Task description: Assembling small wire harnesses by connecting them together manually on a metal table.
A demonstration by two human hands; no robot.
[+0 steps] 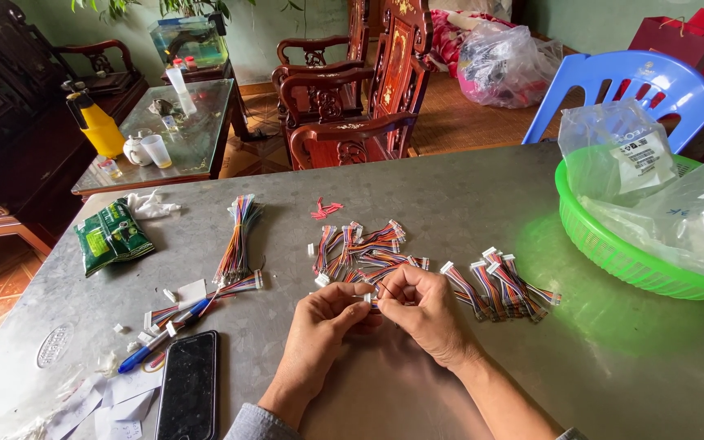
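Together, left hand (323, 314) and right hand (421, 308), fingers pinching a small white connector (367, 298), beside loose wire harnesses (360, 248), metal table (596, 367).

a black phone (188, 383) lies face up at the near edge of a grey metal table (629, 367), a blue pen (160, 335) just beside it among scraps of white paper (112, 399). farther left sit two green packets (112, 235) and a crumpled white cloth (150, 204). a green plastic basket (613, 253) holding clear plastic bags (625, 147) stands at the table's right end, a blue plastic chair (637, 81) behind it. beyond, carved dark wooden chairs (360, 106) flank a glass-topped side table (197, 138) bearing a yellow spray bottle (95, 122), a small white teapot (134, 151) and a cup (157, 150). a fish tank (189, 41) stands behind.
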